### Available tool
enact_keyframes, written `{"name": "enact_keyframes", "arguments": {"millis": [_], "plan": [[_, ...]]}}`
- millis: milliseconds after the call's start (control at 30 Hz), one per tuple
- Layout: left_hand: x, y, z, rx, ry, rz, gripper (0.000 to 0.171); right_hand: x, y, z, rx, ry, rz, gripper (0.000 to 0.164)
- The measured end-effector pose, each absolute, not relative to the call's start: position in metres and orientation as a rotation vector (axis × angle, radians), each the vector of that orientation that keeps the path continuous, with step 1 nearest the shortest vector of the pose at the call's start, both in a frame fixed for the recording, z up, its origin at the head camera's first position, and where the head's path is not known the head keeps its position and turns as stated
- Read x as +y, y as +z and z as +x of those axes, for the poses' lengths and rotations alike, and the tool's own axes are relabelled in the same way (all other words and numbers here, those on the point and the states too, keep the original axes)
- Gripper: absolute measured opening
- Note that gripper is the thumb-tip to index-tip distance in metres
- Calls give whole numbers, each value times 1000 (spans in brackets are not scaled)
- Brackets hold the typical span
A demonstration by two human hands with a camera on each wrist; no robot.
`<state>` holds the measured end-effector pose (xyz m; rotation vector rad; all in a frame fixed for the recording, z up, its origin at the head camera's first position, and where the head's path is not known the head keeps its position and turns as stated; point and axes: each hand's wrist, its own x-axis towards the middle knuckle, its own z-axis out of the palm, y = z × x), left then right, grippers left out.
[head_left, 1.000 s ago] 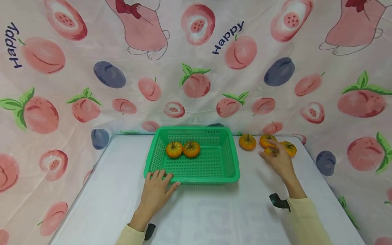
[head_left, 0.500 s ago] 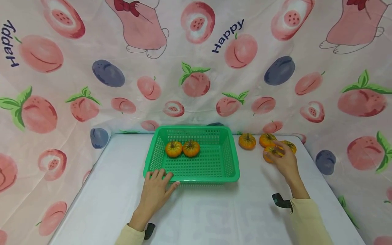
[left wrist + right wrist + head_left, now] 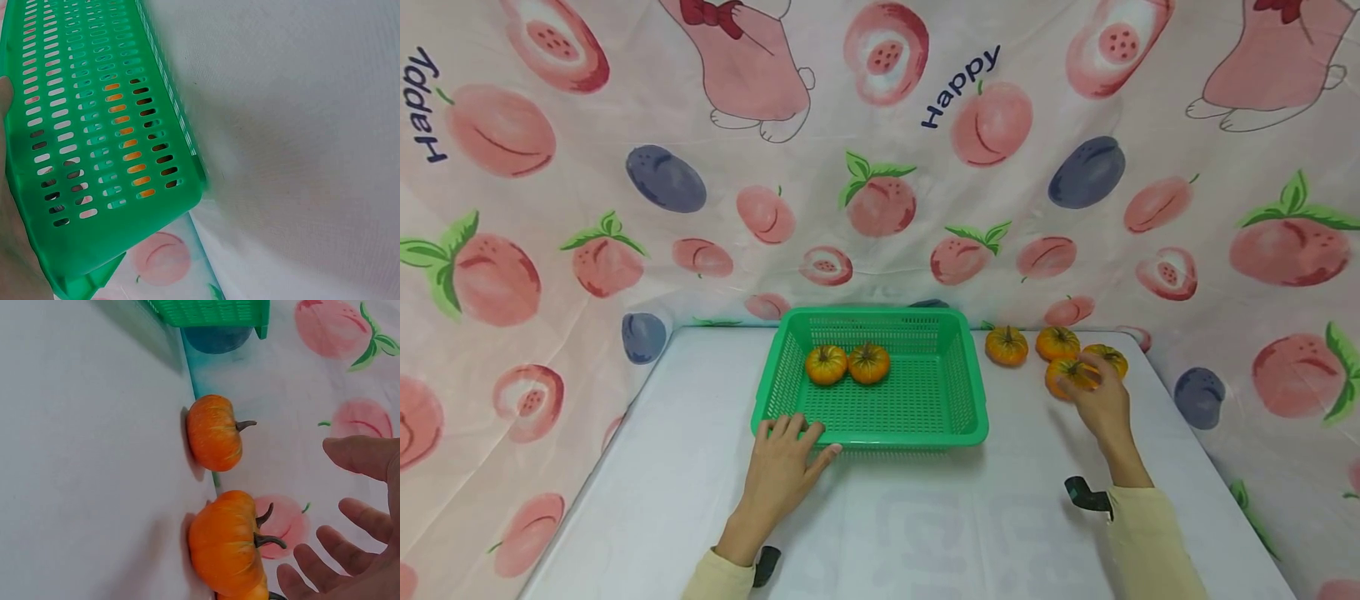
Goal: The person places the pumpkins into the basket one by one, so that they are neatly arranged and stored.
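Note:
In the head view my left hand [image 3: 781,473] rests on the near-left rim of a green plastic basket [image 3: 887,439], its thumb spread along the front. Two small orange pumpkins sit side by side inside: a left pumpkin [image 3: 826,365] and a right pumpkin [image 3: 868,364]. My right hand [image 3: 1103,402] hovers over a group of small pumpkins right of the basket, nearest the front pumpkin [image 3: 1060,379]. In the right wrist view its fingers are spread, apart from the stemmed pumpkins [image 3: 225,544] below, and hold nothing.
A lone pumpkin [image 3: 1006,346] stands between the basket and the group; another pumpkin [image 3: 1057,342] is behind the front one, and one more [image 3: 1112,360] lies right. The white table [image 3: 895,525] meets a fruit-patterned cloth [image 3: 880,275] at the back and sides.
My right hand has shifted slightly right and towards me above the pumpkins, uncovering more of the front one. The left hand and the basket stay in place.

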<state>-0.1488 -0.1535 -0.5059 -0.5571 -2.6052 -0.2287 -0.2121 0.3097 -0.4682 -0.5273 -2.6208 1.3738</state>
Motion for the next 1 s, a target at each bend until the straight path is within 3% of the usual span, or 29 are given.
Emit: {"name": "enact_keyframes", "arguments": {"millis": [1000], "plan": [[-153,-505,-147,-2640,-250,-547,35,328,-513,-229,-2551,1312,-741,72]]}}
